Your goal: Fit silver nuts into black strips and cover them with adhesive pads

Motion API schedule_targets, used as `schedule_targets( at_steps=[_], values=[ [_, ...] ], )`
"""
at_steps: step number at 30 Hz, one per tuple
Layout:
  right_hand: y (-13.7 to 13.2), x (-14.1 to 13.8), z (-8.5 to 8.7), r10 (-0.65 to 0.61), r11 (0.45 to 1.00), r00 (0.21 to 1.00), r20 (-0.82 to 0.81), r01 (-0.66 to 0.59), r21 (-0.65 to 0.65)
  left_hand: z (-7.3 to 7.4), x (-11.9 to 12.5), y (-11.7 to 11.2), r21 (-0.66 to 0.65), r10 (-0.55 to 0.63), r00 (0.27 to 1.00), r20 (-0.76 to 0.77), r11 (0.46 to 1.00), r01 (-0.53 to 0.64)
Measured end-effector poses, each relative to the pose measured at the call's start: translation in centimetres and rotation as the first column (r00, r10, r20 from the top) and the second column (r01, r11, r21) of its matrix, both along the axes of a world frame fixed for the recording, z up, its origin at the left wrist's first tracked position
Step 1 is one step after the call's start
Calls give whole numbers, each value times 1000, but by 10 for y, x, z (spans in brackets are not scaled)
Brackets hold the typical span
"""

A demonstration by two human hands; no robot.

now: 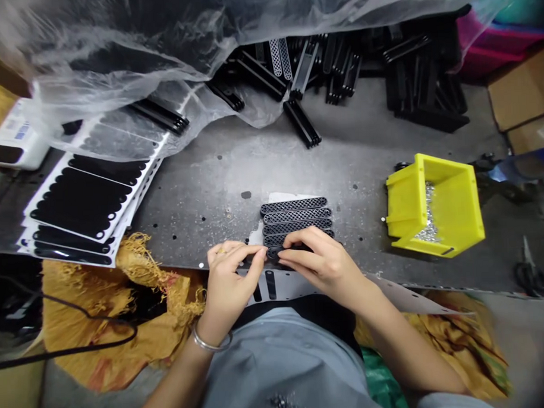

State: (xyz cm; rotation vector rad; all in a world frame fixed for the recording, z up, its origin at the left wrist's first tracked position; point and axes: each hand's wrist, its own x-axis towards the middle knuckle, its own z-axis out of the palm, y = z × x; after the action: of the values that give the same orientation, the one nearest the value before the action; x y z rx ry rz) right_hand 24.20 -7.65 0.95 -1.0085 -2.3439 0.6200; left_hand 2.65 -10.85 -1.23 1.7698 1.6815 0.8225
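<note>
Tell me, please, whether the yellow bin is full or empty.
Neither: the yellow bin is partly filled. Small silvery pieces lie inside, with bare yellow showing beside them; their depth cannot be told.

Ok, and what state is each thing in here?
Lattice strips: side by side, partly hand-covered
Left hand: thumb and forefinger close together, near the strips' left ends
Right hand: fingers bent over the strips
Yellow bin: open, holding small metal pieces
Sticker sheets: stacked, overlapping
Clear plastic: crumpled
Scissors: lying down, blades unclear
</note>
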Motion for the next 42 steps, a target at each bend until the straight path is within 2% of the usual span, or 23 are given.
schedule_targets(
  at_steps=[7, 10, 13, 16, 19, 23, 25, 27, 29, 30, 33, 35, 38, 40, 42],
  values=[
    [2, -6, 2, 15, 999, 998, 62, -18, 49, 1, 3, 5, -55, 26, 1000, 18, 998, -25],
    [-1, 5, 7, -16, 999, 995, 94, 11, 48, 1, 4, 6, -63, 23, 1000, -2, 998, -23],
    [-5, 29, 11, -130, 986, 991, 38, 133, -96, 0, 3, 7, -68, 17, 1000, -4, 998, -17],
    [-5, 51, 8, -229, 944, 971, -71, 203, -262, -1, 1, 6, -57, 13, 1000, 15, 998, -13],
    [-3, 59, 1, -242, 941, 958, -156, 193, -279, -2, 0, 7, -44, 12, 1000, 15, 999, -11],
    [1, 59, -4, -181, 947, 970, -163, 127, -295, -2, 0, 8, -38, -9, 1000, -8, 999, 9],
    [1, 59, -2, -151, 960, 981, -119, 116, -254, -1, 0, 8, -22, -24, 999, -34, 999, 23],
    [-4, 59, 3, -179, 978, 984, -14, 176, -107, 1, -3, 4, 15, -35, 996, -77, 999, 37],
    [-15, 57, 9, -260, 964, 964, 65, 255, 74, 3, -6, -5, 53, -60, 989, -138, 996, 68],
    [-22, 54, 12, -277, 957, 958, 68, 268, 114, 4, -8, -10, 63, -85, 981, -175, 993, 97],
    [-44, 36, 11, -173, 984, 985, -27, 173, 26, 9, -8, -25, 42, -206, 947, -246, 974, 223],
    [-54, 19, 2, -99, 995, 992, -78, 98, -19, 12, -5, -30, 22, -291, 933, -211, 953, 302],
    [-62, -1, -16, -106, 994, 984, -144, 107, 1, 13, 0, -28, 17, -381, 922, -66, 923, 383],
    [-66, -6, -22, -109, 994, 968, -227, 112, 2, 11, -1, -23, 9, -400, 915, 44, 916, 400],
    [-71, -2, -22, -53, 999, 957, -284, 51, -16, 9, -6, -18, -7, -359, 924, 134, 932, 363]
  ],
)
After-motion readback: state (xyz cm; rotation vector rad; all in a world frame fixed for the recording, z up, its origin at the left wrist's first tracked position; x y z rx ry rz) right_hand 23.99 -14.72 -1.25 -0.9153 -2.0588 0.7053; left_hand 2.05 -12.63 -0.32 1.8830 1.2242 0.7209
